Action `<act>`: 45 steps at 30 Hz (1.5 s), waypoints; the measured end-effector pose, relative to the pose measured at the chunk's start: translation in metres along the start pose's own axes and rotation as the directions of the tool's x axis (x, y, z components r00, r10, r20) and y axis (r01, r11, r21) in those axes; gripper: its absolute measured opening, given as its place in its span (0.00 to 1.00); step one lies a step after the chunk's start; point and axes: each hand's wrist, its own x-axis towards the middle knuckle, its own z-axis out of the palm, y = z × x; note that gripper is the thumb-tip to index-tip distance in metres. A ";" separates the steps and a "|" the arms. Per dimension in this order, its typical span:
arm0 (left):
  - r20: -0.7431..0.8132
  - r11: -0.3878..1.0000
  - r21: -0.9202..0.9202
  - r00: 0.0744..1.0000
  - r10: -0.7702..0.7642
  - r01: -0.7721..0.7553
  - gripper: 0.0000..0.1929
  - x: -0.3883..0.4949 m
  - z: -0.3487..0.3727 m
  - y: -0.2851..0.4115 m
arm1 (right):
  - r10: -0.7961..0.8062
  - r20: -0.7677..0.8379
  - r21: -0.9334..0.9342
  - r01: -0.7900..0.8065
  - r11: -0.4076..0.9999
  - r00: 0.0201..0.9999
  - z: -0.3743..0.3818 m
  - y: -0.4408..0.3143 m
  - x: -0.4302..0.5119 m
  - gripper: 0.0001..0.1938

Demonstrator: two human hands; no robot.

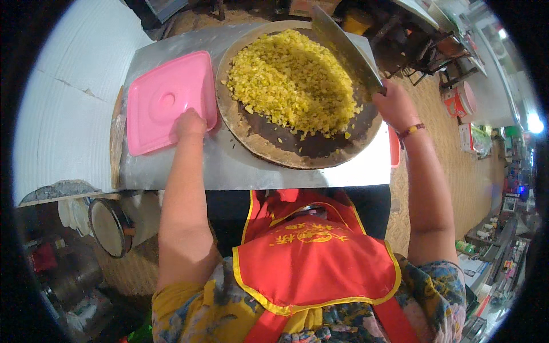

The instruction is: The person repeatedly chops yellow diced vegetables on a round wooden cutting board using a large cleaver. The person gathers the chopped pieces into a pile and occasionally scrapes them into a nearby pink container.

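Observation:
On a metal-topped table, a round chopping board (274,155) bears a broad heap of finely chopped yellow-green vegetable (283,81). My right hand (396,105) grips the handle of a broad cleaver (347,53), whose blade lies over the board's far right side, beside the heap. To the left of the board is a pink plastic tray or basin (150,107) with a round mark in its middle. My left hand (191,123) is at its near edge, fingers bent against it; the fingertips are partly hidden.
The metal tabletop (171,173) meets a white ribbed wall panel (73,107) at the left. Part of a red plastic item (393,148) shows beyond the table's right edge. A red and white bucket (460,99) and wooden stools stand on the floor to the right.

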 end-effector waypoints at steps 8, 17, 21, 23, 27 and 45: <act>-0.008 0.995 -0.011 0.995 0.102 -0.102 0.13 -0.009 0.000 0.007 | 0.084 -0.020 -0.140 -0.086 0.986 0.996 0.057 -0.023 -0.024 0.13; -0.134 0.987 -0.142 0.989 0.059 -0.078 0.11 -0.014 0.009 0.002 | -0.082 -0.023 0.166 0.084 0.983 0.996 0.011 -0.057 -0.033 0.14; -0.065 0.995 -0.054 0.995 0.077 -0.081 0.12 -0.021 0.005 0.011 | -0.046 0.072 -0.072 0.052 0.996 0.996 0.042 -0.043 -0.010 0.16; -0.031 0.995 -0.036 0.995 0.093 -0.094 0.12 -0.022 0.002 0.018 | -0.050 0.266 -0.188 0.103 0.977 0.963 0.062 -0.029 0.010 0.15; -0.002 0.998 -0.006 0.998 0.056 -0.056 0.12 -0.010 0.009 0.000 | -0.158 0.204 -0.087 0.179 0.980 0.966 0.021 -0.050 0.007 0.15; -0.654 0.694 -0.459 0.739 0.160 -0.555 0.07 -0.116 -0.017 0.060 | -0.104 -0.027 -0.296 0.091 0.951 0.994 0.010 -0.036 0.067 0.15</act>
